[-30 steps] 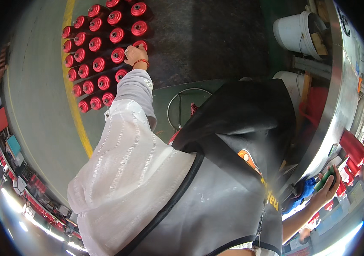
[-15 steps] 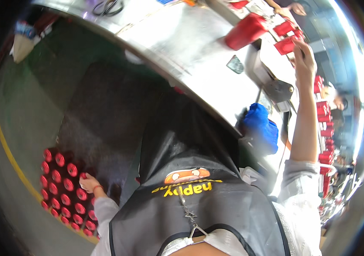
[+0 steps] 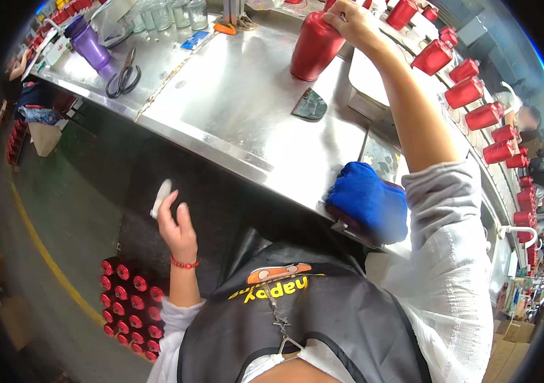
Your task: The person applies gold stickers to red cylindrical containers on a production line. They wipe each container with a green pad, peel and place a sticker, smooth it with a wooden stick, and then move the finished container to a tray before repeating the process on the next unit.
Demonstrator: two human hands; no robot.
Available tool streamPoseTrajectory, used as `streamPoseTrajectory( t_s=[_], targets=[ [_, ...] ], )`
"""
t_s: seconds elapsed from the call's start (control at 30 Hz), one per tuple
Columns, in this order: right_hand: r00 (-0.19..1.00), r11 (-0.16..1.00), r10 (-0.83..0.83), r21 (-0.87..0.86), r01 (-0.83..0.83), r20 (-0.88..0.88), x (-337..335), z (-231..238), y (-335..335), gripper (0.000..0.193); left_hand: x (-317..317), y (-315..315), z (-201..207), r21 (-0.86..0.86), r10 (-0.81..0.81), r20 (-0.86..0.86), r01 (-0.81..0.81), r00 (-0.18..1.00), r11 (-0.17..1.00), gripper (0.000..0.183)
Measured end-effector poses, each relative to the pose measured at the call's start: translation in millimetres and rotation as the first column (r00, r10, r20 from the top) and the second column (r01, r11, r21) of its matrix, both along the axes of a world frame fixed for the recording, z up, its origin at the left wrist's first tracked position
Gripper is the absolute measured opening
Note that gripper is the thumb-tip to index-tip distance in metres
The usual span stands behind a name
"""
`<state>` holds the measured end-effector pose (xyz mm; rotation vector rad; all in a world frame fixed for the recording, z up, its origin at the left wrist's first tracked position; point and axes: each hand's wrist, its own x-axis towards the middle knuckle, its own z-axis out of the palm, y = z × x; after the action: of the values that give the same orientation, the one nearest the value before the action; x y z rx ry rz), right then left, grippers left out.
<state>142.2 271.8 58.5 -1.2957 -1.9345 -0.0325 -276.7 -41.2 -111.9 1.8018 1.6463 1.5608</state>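
Note:
My right hand [image 3: 353,24] reaches across the metal workbench [image 3: 221,127], its fingers closed round the top of a red metal bottle [image 3: 316,48]. The bottle is slightly tilted in view, its base at or just above the bench top; contact is hard to tell. A dark flat plate with a curved edge [image 3: 310,105] lies near it. My left hand [image 3: 179,233] is off the bench's near edge, fingers stretched and apart, holding nothing. One finger wears a white cover [image 3: 161,198]. Below that hand stand several rows of red bottles [image 3: 133,303] on the floor.
A blue cloth bundle [image 3: 371,201] lies at the bench's near right, beyond it a white box [image 3: 369,83]. Scissors [image 3: 125,76], a purple drinking bottle [image 3: 87,45], glass jars [image 3: 176,14] and an orange-handled tool [image 3: 224,29] lie leftward. Red bottles [image 3: 465,92] line the right side.
My left hand has risen from the floor bottles and opened. My right hand has moved from red bottles farther back to the top of the one on the bench. The view has turned.

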Motion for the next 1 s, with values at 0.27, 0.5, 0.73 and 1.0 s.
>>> streamPoseTrajectory(
  t_s=[0.27,0.5,0.73,1.0],
  targets=[
    [0.755,0.942,0.228,-0.057,-0.331,-0.615,47,98,-192,0.004,155,123,155,0.188,-0.772,0.29,0.757,0.566,0.626,0.054],
    [0.551,0.907,-0.263,-0.397,-0.138,-0.792,81,11,-287,0.033,289,95,148,0.045,-0.467,0.876,0.986,-0.116,-0.161,0.071],
    [0.469,0.842,-0.421,-0.527,-0.116,-0.776,83,-43,-318,0.037,316,93,137,-0.154,-0.334,0.933,0.988,0.136,-0.028,0.054],
    [0.615,0.817,-0.411,-0.571,-0.079,-0.673,95,-46,-312,0.046,330,95,128,-0.191,-0.452,0.855,0.964,0.255,0.182,0.081]
  ],
)
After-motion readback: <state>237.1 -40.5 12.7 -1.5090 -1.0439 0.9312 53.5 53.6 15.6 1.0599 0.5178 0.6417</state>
